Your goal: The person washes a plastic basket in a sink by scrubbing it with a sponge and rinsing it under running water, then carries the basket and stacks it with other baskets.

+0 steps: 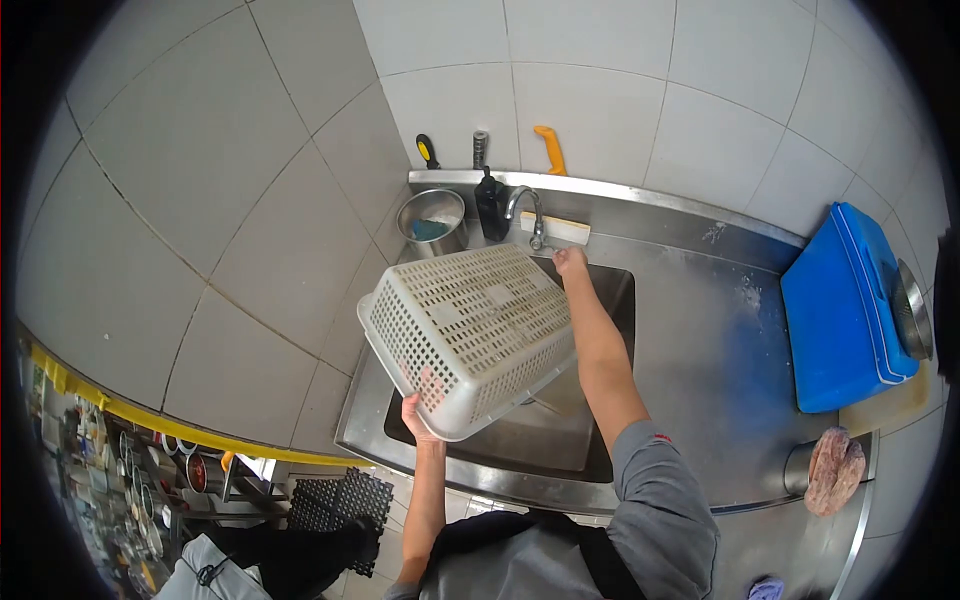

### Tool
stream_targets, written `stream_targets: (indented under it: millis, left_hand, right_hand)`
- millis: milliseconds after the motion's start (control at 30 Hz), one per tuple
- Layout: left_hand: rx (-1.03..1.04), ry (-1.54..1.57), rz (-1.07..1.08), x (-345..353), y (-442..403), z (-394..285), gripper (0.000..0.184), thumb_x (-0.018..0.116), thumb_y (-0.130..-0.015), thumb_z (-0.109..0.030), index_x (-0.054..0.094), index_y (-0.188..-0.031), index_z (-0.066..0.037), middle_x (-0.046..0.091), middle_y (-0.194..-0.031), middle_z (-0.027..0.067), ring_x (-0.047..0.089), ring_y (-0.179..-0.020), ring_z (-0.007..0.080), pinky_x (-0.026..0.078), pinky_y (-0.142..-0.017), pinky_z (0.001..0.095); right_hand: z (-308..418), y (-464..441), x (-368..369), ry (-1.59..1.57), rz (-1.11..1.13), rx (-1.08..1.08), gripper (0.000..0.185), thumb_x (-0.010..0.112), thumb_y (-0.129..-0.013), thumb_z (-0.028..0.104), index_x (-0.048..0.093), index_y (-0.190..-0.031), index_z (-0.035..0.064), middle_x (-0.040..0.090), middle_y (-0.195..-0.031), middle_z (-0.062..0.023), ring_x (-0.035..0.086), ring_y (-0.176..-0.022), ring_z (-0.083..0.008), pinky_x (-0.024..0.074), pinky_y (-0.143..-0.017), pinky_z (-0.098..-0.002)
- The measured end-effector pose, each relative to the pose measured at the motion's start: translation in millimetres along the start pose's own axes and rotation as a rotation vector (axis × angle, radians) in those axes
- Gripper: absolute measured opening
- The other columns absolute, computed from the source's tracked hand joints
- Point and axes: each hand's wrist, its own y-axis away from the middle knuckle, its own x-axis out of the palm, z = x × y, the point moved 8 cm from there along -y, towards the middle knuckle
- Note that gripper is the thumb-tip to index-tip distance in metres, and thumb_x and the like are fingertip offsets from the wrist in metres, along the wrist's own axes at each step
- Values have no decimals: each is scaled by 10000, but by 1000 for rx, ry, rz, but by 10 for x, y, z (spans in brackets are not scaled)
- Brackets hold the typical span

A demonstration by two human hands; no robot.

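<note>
My left hand (pixel 422 412) grips the near rim of a white plastic basket (pixel 480 310). The basket is tilted over the sink (pixel 490 460), its slotted bottom facing up toward me. Beyond it, my right hand (pixel 570 260) reaches to the base of the curved metal faucet (pixel 530 205), fingers closed at its small handle. The basket's far end lies close under my right forearm. Part of the sink and the inside of the basket are hidden.
A metal pot (pixel 435 222) with a blue-green cloth and a black bottle (pixel 491 205) stand behind the basket. At right are a blue cooler box (pixel 840 310), a metal bowl (pixel 910 310) and a pinkish cloth-like bundle (pixel 835 472). A person's dark-clothed leg (pixel 300 550) is at lower left.
</note>
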Motion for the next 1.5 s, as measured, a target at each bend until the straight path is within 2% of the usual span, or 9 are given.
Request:
stream_targets:
  millis: [300,400,567,667,767,867,967,1067,1500]
  left_hand:
    - [-43,16,70,167,-68,107,668,541,-712,-151,332,-1345,-118,518,-1204,151,536,-1049,295,449,-912,425]
    - [-33,-14,34,247,-91,127,672,538,-710,-145,328,-1349,-124,510,-1220,153,532,-1054,300,433,-931,427]
    - [-53,-69,-6,422,-28,182,661,521,-697,-107,331,-1327,-48,491,-1247,161,512,-1096,316,412,-957,429]
    - [-52,-84,-45,442,-5,217,665,504,-693,-64,318,-1330,-35,474,-1263,170,490,-1126,327,394,-980,432]
    - [-56,-67,-25,469,30,191,684,481,-690,-17,289,-1347,-41,445,-1294,170,453,-1167,335,376,-997,437]
    - [-71,-29,-19,405,24,232,708,471,-685,4,265,-1360,-53,429,-1314,162,431,-1190,334,358,-1013,447]
    - [-89,36,31,509,94,256,732,460,-676,34,249,-1369,-64,415,-1328,156,415,-1203,334,330,-1035,455]
    - [-88,68,16,478,147,249,730,455,-667,54,261,-1362,-54,407,-1334,155,410,-1208,333,311,-1049,461]
    - [-133,85,75,452,292,248,667,440,-656,104,317,-1307,24,436,-1291,195,424,-1198,337,323,-1043,471]
  right_hand:
    - [-189,1659,1360,1297,786,-505,324,585,-819,120,550,-1083,-64,622,-1005,-187,589,-974,-283,453,-883,-353]
    - [-534,1717,1269,1175,952,253,269,552,-849,76,546,-1057,-94,621,-986,-223,593,-990,-320,490,-869,-380]
    - [-585,1840,1311,1242,1014,454,231,534,-843,7,522,-1006,-158,571,-1036,-285,614,-931,-347,517,-848,-377]
    - [-548,1397,1377,1431,900,196,202,522,-842,-16,532,-987,-156,576,-1021,-288,616,-931,-344,523,-837,-373]
    - [-544,1908,1402,1132,1125,477,233,555,-832,10,536,-1008,-141,591,-1032,-252,612,-960,-319,522,-841,-357]
    - [-413,1555,1393,1588,850,14,215,516,-833,-27,535,-1011,-146,598,-1013,-249,613,-955,-319,529,-825,-367]
    - [-549,1864,1261,1391,1051,483,209,561,-783,-48,568,-979,-118,614,-998,-236,632,-913,-305,549,-753,-351]
    - [-497,1618,1203,1740,835,185,207,563,-786,-46,571,-982,-112,616,-996,-233,632,-916,-303,548,-746,-349]
    - [-435,1677,1242,1170,951,279,207,546,-807,-24,563,-994,-112,621,-947,-218,641,-859,-270,555,-737,-363]
